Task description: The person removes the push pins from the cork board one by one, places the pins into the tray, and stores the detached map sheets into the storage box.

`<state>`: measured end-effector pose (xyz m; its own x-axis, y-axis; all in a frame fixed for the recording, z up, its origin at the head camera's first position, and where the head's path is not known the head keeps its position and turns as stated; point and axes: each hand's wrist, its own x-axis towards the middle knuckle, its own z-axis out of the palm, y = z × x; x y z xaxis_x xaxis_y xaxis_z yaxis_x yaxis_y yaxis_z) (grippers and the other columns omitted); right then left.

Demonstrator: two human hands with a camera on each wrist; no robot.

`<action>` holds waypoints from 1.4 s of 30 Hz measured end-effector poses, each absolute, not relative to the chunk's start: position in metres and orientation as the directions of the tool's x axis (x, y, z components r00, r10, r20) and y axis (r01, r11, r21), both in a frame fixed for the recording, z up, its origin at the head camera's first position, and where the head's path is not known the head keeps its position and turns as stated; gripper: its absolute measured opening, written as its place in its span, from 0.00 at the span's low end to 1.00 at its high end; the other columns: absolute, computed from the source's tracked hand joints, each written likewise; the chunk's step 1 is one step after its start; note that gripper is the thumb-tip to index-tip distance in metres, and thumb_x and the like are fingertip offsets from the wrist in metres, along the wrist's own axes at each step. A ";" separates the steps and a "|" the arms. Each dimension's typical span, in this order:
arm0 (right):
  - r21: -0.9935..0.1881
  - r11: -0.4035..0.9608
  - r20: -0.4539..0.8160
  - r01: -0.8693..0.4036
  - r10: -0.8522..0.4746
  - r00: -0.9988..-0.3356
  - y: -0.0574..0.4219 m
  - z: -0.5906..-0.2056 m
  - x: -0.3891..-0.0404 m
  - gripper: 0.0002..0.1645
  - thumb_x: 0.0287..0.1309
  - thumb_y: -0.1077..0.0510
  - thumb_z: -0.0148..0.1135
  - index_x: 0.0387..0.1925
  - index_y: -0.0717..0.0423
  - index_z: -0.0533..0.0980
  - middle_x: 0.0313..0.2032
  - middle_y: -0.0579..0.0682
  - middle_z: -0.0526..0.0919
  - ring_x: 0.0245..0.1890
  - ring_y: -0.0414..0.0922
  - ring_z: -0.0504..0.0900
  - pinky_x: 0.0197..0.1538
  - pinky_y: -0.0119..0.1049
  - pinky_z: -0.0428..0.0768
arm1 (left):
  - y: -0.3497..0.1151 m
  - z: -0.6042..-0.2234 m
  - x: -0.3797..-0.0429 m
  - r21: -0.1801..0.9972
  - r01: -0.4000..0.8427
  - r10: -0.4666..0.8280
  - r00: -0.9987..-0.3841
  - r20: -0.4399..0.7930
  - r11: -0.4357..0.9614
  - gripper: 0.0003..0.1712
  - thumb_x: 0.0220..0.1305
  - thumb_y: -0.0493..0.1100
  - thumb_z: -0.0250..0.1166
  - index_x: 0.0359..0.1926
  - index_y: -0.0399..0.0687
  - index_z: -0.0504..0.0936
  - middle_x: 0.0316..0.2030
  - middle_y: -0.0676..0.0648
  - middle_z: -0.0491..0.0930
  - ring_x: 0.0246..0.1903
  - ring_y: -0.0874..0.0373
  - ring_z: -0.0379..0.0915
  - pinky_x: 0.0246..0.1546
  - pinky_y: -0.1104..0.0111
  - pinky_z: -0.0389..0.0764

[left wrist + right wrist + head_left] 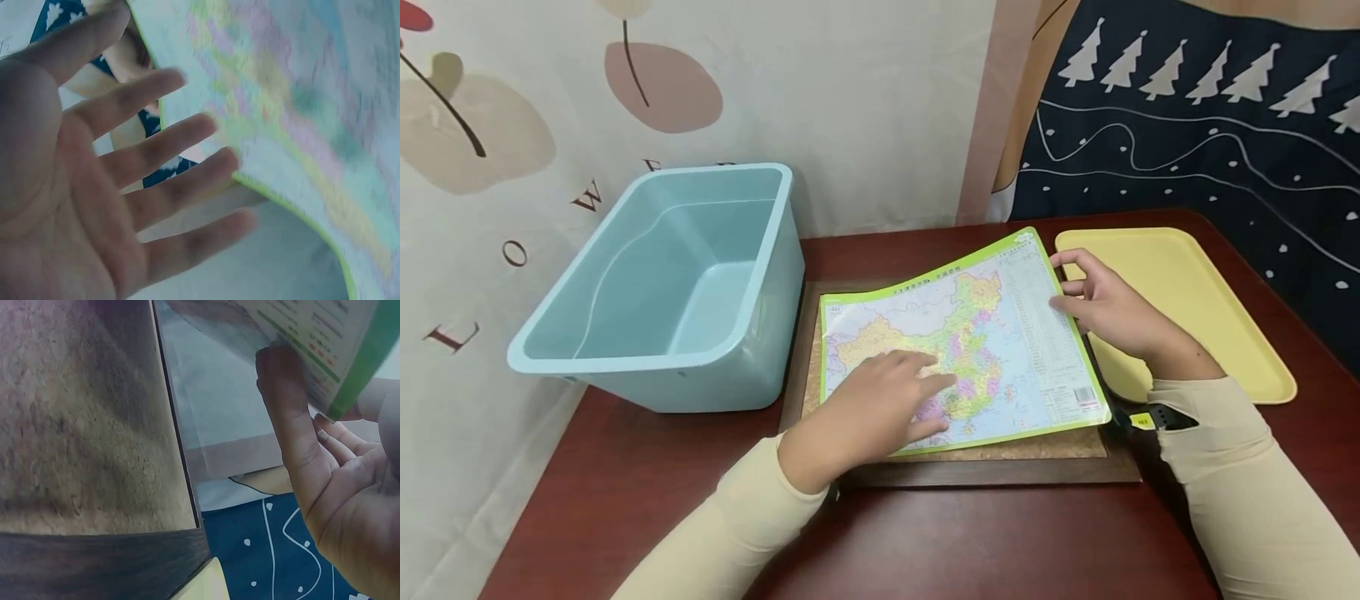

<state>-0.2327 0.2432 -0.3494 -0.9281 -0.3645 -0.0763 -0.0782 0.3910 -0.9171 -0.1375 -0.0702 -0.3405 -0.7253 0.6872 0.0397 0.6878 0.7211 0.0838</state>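
A map sheet with a bright green border lies tilted over a cork board in a dark wooden frame, its right side raised. My right hand pinches the sheet's right edge between thumb and fingers; in the right wrist view the thumb lies against the sheet beside printed text. Over the lower left of the map hovers my left hand, palm down in the head view. Its fingers are spread and hold nothing, with the blurred map just beyond them in the left wrist view.
A light blue plastic bin stands left of the cork board, close against it. On the right a yellow tray lies on the dark red table, partly behind my right forearm. Patterned cloths hang behind the table.
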 end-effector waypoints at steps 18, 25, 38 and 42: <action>-0.916 0.398 -0.099 -0.046 -0.336 -0.937 0.243 -0.354 -0.233 0.25 0.77 0.60 0.44 0.69 0.46 0.53 0.58 0.64 0.77 0.38 0.50 0.87 0.37 0.42 0.86 | -0.144 -0.327 -0.121 -0.145 0.430 0.409 -0.626 0.664 0.891 0.27 0.57 0.46 0.70 0.59 0.51 0.81 0.65 0.38 0.72 0.68 0.38 0.63 0.66 0.34 0.57; -0.932 0.357 -0.055 -0.070 -0.330 -0.942 0.241 -0.354 -0.232 0.27 0.77 0.56 0.44 0.72 0.44 0.53 0.54 0.53 0.81 0.37 0.46 0.88 0.36 0.40 0.86 | -0.162 -0.333 -0.110 -0.113 0.302 0.297 -0.679 0.672 0.947 0.31 0.64 0.49 0.60 0.67 0.48 0.74 0.71 0.35 0.64 0.73 0.36 0.53 0.71 0.33 0.47; -0.993 -0.059 0.111 -0.104 -0.129 -0.985 0.247 -0.345 -0.233 0.27 0.74 0.58 0.50 0.70 0.44 0.60 0.47 0.41 0.85 0.35 0.39 0.88 0.33 0.32 0.86 | -0.167 -0.344 -0.112 -0.150 0.249 0.280 -0.644 0.712 0.957 0.29 0.70 0.53 0.46 0.65 0.47 0.76 0.68 0.35 0.68 0.69 0.35 0.61 0.68 0.33 0.52; -0.981 -0.159 0.115 -0.107 -0.041 -0.993 0.250 -0.343 -0.232 0.28 0.73 0.57 0.52 0.70 0.42 0.60 0.48 0.42 0.84 0.36 0.38 0.88 0.35 0.29 0.85 | -0.168 -0.344 -0.113 -0.170 0.251 0.295 -0.639 0.710 0.953 0.29 0.71 0.53 0.45 0.64 0.46 0.76 0.67 0.35 0.69 0.68 0.36 0.63 0.67 0.33 0.53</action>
<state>-0.2317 0.2495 -0.3428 -0.9926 -0.0407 0.1148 -0.1070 -0.1592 -0.9814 -0.1129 -0.1679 -0.3445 -0.6393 0.2955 0.7099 0.2512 0.9528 -0.1703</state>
